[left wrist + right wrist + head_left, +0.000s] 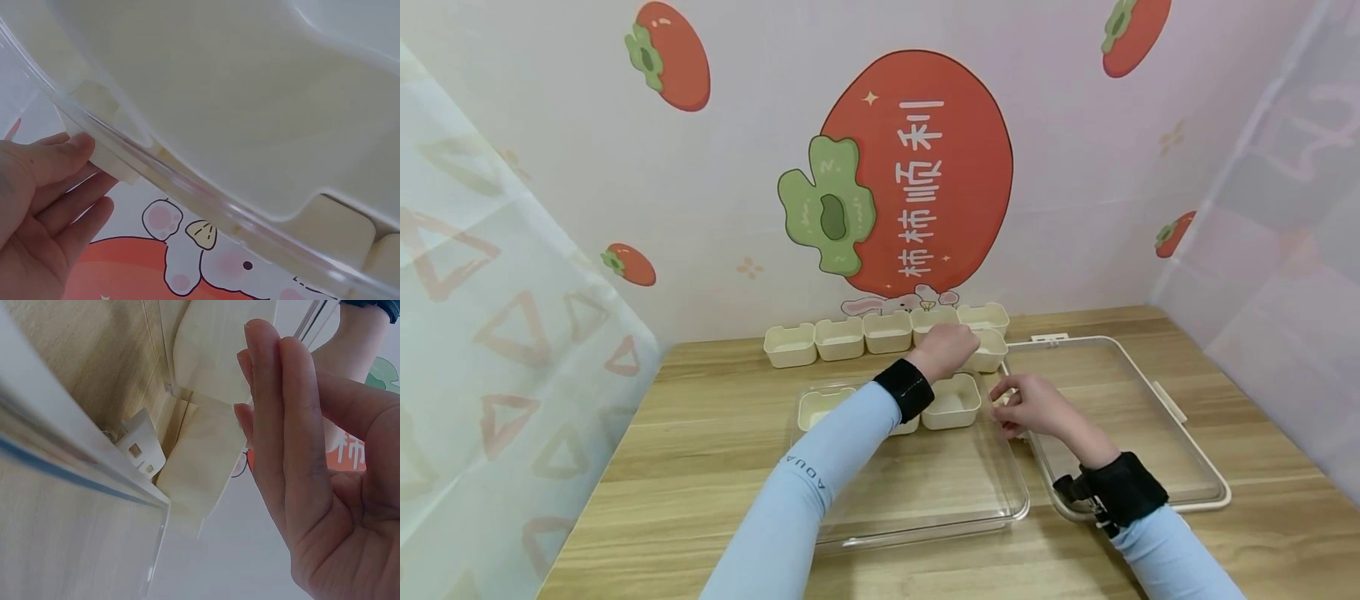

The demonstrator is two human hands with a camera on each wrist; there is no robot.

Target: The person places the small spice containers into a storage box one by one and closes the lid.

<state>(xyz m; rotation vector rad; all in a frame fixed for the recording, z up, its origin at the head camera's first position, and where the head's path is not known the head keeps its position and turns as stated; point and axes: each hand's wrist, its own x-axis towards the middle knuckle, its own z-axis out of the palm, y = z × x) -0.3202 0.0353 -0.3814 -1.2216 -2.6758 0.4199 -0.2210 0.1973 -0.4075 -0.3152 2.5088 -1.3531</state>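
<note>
My left hand [946,350] reaches over the clear tray [925,492] to a small cream box [990,353] behind its back right corner. In the left wrist view, the left thumb and fingers [56,181] pinch a cream edge beyond the clear rim. My right hand [1037,408] hovers by the tray's right side. Its fingers [300,425] look loosely straight in the right wrist view and hold nothing. Inside the tray's back end stand cream boxes, one [952,406] in plain sight and others partly hidden by the left arm.
Several cream boxes [839,340] line the back of the wooden table [700,450] against the printed backdrop [722,192]. A clear lid [1120,425] with a white rim and clips lies right of the tray.
</note>
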